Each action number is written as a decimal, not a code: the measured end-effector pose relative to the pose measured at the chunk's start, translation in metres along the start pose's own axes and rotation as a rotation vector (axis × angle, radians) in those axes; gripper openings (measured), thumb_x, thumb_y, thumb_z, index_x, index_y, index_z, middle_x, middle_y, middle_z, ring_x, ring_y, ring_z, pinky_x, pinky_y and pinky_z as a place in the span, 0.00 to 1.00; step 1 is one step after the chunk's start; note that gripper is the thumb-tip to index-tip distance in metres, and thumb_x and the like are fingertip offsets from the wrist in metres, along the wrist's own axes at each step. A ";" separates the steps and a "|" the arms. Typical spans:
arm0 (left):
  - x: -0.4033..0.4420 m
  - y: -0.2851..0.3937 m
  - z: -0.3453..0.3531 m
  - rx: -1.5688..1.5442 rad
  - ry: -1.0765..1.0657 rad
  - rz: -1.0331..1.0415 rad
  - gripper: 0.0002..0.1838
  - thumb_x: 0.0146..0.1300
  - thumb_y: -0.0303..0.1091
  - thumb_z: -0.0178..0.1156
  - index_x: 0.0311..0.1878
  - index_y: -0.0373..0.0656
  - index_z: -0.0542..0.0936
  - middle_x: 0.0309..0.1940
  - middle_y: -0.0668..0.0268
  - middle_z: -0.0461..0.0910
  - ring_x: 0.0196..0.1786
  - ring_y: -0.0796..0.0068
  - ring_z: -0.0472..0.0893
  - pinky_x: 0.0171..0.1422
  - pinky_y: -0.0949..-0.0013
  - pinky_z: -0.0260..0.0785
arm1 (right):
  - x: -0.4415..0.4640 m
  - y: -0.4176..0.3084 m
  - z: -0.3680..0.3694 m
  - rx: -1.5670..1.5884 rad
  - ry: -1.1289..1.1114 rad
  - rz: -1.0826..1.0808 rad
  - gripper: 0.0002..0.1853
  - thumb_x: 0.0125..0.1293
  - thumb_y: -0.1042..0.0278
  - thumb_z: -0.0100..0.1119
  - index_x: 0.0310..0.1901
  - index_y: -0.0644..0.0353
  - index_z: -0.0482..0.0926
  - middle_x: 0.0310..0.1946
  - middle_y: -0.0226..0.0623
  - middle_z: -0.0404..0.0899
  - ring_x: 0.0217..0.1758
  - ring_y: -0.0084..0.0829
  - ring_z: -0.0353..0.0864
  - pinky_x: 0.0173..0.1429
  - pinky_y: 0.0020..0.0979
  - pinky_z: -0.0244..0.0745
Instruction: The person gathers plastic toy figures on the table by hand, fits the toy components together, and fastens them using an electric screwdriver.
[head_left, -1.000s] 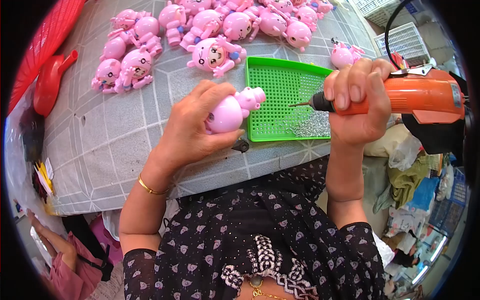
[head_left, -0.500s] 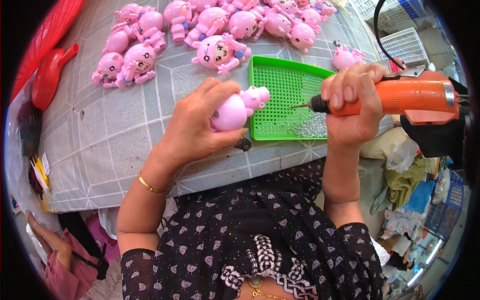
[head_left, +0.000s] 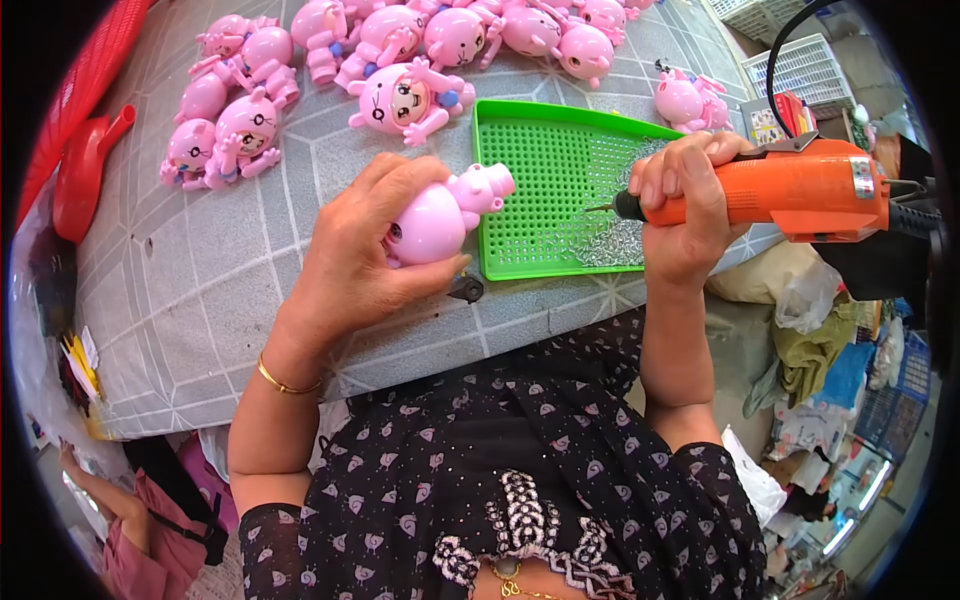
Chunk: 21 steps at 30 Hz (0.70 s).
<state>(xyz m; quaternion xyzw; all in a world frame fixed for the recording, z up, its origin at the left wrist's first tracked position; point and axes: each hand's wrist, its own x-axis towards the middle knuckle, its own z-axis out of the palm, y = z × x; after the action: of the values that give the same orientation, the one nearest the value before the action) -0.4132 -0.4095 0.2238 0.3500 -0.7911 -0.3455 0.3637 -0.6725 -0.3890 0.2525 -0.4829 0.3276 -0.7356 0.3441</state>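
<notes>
- Left hand point(head_left: 350, 240): I see my thumb and fingers curved round the pink doll point(head_left: 432, 222), pinching its round part above the table point(head_left: 230, 325), its narrow end toward the green tray point(head_left: 560, 272).
- Right hand point(head_left: 688, 205): my fingers wrap the orange screwdriver point(head_left: 790, 190), its bit over the tray.
- Green tray: small silvery screws point(head_left: 614, 242) heaped toward my right.
- Pink figures point(head_left: 402, 97): clustered beyond my left hand.
</notes>
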 end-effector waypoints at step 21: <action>-0.002 -0.001 0.000 -0.027 -0.018 -0.044 0.30 0.43 0.27 0.76 0.54 0.38 0.79 0.44 0.60 0.79 0.46 0.65 0.80 0.53 0.66 0.72 | -0.002 0.007 -0.005 -0.007 0.003 -0.018 0.07 0.68 0.79 0.58 0.38 0.61 0.69 0.25 0.32 0.73 0.19 0.22 0.71 0.28 0.29 0.73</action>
<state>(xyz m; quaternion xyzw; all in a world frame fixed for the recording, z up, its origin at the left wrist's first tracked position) -0.4118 -0.4086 0.2219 0.3596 -0.7816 -0.3672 0.3536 -0.6749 -0.3907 0.2438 -0.4861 0.3262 -0.7381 0.3353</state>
